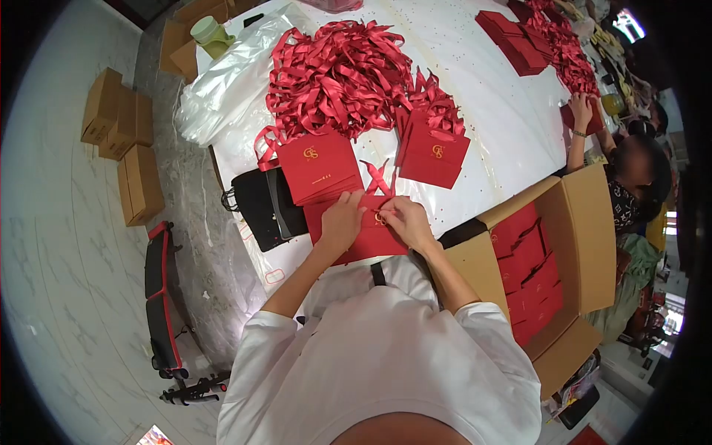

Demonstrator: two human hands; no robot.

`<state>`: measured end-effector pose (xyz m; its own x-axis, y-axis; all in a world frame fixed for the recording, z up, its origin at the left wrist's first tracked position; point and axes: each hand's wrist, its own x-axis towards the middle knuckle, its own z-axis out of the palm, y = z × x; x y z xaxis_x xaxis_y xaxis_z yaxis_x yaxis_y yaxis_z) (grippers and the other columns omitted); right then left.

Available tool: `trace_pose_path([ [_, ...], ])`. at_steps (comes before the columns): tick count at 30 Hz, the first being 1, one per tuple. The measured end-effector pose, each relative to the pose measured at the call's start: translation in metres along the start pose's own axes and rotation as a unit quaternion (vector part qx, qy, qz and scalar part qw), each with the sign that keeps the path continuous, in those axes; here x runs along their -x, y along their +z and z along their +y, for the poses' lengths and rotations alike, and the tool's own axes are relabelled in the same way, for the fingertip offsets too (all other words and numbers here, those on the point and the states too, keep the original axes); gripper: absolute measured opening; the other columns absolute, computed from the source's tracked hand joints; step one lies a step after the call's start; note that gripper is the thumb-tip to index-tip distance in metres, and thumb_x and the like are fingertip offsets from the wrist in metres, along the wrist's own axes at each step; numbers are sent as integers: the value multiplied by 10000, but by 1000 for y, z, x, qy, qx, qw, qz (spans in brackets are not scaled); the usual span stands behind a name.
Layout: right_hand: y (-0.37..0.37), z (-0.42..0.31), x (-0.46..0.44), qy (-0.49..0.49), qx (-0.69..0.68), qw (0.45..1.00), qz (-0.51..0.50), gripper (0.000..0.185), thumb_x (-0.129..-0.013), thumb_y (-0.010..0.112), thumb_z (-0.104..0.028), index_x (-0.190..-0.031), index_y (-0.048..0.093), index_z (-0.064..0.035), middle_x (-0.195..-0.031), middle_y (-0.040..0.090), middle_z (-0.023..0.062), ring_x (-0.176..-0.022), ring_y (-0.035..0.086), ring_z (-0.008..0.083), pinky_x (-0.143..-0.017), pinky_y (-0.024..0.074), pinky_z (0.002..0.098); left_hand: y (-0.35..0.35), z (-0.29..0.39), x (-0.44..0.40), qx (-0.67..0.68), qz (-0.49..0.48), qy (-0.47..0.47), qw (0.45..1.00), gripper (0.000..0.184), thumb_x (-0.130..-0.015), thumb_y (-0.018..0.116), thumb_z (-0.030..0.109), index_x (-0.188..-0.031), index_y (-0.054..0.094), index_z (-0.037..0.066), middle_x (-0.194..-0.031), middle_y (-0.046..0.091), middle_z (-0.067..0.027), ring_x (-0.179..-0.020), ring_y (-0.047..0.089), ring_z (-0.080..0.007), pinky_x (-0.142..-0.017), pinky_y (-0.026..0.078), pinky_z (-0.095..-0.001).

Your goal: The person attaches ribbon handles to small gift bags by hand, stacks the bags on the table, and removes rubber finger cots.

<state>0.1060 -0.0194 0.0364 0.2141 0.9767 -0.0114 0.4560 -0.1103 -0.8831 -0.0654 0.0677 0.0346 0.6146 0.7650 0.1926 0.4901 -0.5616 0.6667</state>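
A red paper gift bag [366, 244] with a gold logo lies flat at the table's near edge, in front of my body. My left hand [343, 222] is closed at its upper left part, fingers pressed on the paper. With thumb and fingers pinched together, my right hand [407, 223] works at the bag's upper middle, seemingly on its ribbon; the fingertips partly hide it. A loop of red ribbon [377, 178] sticks out beyond the bag's top edge. Just past my left hand is a stack of red gift bags [319, 163]. More ribboned bags [434, 156] lie beyond my right hand.
A big heap of red ribbons [337, 74] covers the table's middle, beside clear plastic wrap [222, 89]. A black pouch [271, 208] lies left. An open carton [593, 245] of red bags stands right. Another person [630, 170] handles red bags at the far right.
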Motion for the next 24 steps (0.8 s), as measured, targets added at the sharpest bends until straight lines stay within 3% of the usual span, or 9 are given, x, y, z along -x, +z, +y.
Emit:
trace_pose_path([
  [2,4,10,-1,14,28,999,26,134,-841,696,-157,-866,656,-32,-829,650,132,-712,640,294,-658,500,382,-2,10,-6,-116,-150,-88,978,306,-880,646,166,-1158,560,70,-1023,577,-147,-795,645,-376,-678,535,-435],
  [5,9,12,-1,44,75,996,26,134,-833,711,-131,-881,666,-14,-817,653,135,-731,640,248,-675,503,341,10,1,-2,-111,-162,-79,977,317,-850,676,150,-1126,546,67,-1049,499,-151,-803,631,-369,-667,518,-441],
  [12,16,13,8,42,61,997,38,161,-828,702,-175,-844,643,-26,-808,658,137,-703,648,282,-642,508,387,10,-2,3,-22,-122,-39,992,338,-765,708,77,-1026,493,61,-1017,486,-149,-830,597,-378,-662,492,-459],
  [16,22,9,10,39,83,995,42,152,-797,709,-167,-831,655,-30,-774,669,118,-679,658,267,-631,518,374,12,-5,3,10,-107,-18,994,312,-776,677,52,-1020,483,52,-981,545,-158,-851,604,-380,-682,488,-468],
  [18,25,10,11,107,23,994,30,161,-785,711,-167,-809,649,-21,-769,667,128,-667,657,277,-629,517,374,17,-9,5,16,-91,1,996,295,-782,665,47,-1016,486,48,-957,574,-161,-860,609,-376,-692,488,-471],
  [21,27,5,12,130,6,990,44,180,-772,714,-166,-781,631,-7,-753,657,143,-656,650,299,-612,510,386,23,-12,5,27,-103,-23,994,242,-794,637,31,-989,493,40,-877,616,-164,-854,620,-374,-705,490,-469],
  [24,33,-4,14,63,83,991,88,189,-768,716,-167,-772,620,-5,-747,650,150,-655,645,314,-598,502,399,20,-10,3,59,-106,-57,991,183,-799,604,11,-961,522,34,-819,638,-160,-822,640,-363,-714,504,-451],
])
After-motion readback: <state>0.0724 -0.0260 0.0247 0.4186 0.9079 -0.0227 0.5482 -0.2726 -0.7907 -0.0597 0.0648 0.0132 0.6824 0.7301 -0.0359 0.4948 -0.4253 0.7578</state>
